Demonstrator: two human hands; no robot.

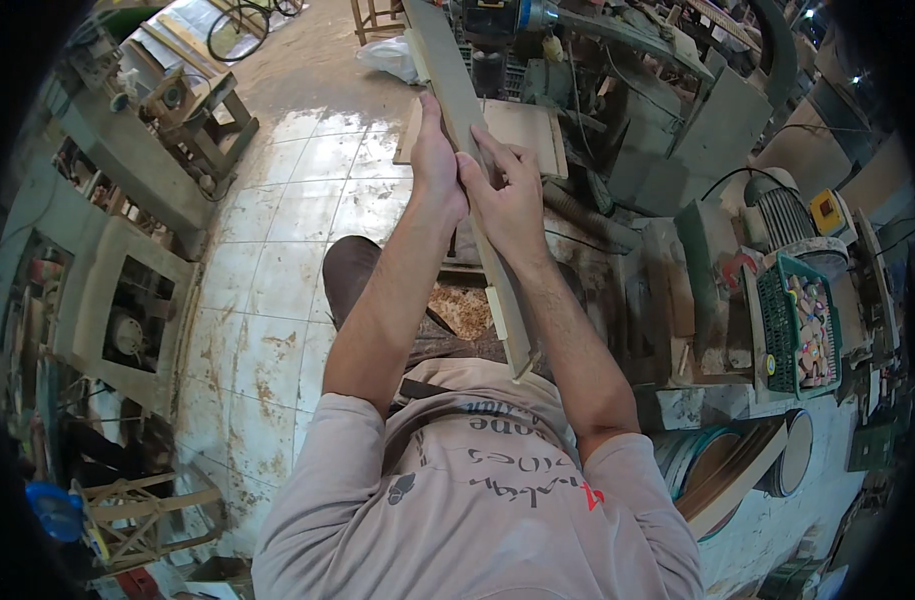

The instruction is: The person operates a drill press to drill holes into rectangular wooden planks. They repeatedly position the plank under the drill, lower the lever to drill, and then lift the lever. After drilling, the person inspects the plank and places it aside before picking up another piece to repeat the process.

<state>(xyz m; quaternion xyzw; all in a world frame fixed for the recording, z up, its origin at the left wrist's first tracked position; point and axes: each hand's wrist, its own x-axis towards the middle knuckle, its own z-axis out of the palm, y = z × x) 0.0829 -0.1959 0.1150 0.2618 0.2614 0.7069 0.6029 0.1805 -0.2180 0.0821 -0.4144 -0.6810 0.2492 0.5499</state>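
Wooden board (447, 70) slants through the upper middle of the frame, from the top edge down to just above the person's shirt (477, 480). The right hand (507, 200) grips it near the centre, thumb and fingers on it, index finger stretched along its face. The left hand (437, 165) lies against the board's left edge, just beside the right hand; its other fingers are hidden, so I cannot tell how far they close. Wood shavings (462, 310) lie below the hands. Pale floor tiles (247, 270) spread at centre left, and a plastic bag (385, 60) sits near the top. At the right, a green basket (777, 335) holds small pieces, near a ribbed motor (780, 215).
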